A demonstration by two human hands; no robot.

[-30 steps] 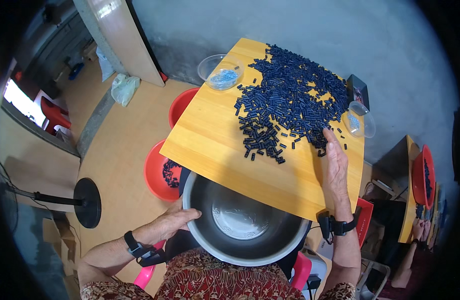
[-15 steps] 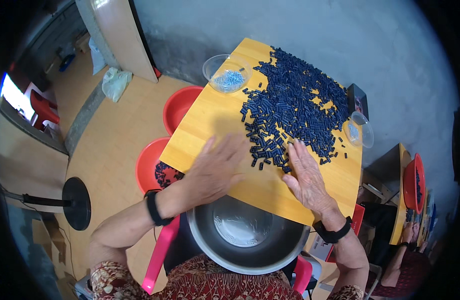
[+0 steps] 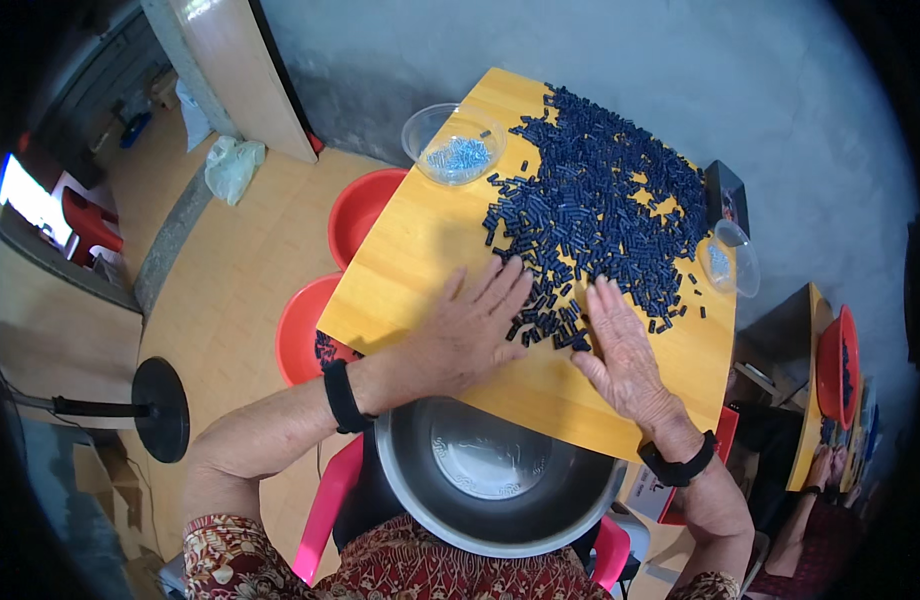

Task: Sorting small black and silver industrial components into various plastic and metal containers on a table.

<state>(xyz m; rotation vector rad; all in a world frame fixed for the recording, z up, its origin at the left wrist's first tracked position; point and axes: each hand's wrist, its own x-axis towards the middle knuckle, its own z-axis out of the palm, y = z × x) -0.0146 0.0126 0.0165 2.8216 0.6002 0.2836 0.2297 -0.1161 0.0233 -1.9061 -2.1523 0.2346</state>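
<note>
A wide spread of small black cylindrical pieces (image 3: 600,200) covers the far and right part of a yellow wooden tabletop (image 3: 400,260). My left hand (image 3: 460,325) is stretched out with fingers apart, its fingertips at the near left edge of the pieces. On the near right edge of the spread lies my right hand (image 3: 622,345), flat and with its thumb apart, touching or almost touching a few pieces. Several pieces sit between the two hands. Below the table's near edge, a large metal basin (image 3: 500,460) rests at my lap with nothing seen inside.
A clear bowl (image 3: 455,145) of small silvery parts stands at the far left corner; another clear bowl (image 3: 732,258) tips at the right edge beside a black box (image 3: 726,195). Red basins (image 3: 358,215) stand left of the table. At far right, another person's hands (image 3: 832,465) work near a red basin (image 3: 837,365).
My left hand has moved right and slightly forward to the edge of the black pieces. My right hand stays nearly in place. The view has shifted slightly.
</note>
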